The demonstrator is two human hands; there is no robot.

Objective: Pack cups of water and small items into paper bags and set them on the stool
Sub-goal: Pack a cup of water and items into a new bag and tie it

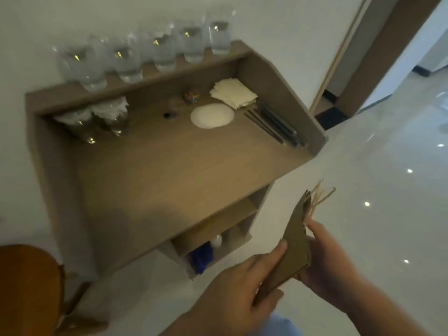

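L hand (232, 287), R hand (327, 265) grip flat bags (295, 238).

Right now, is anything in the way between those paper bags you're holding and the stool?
Nothing visible does. The left hand and right hand hold the folded paper bags at lower right; the stool sits lower left, with only bare floor between them. The desk stands farther back.

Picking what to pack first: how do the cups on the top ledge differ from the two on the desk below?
The ledge cups number five, the desk cups two. The ledge cups hold clear water with open tops; the desk cups have crumpled white material at their tops. Both are transparent.
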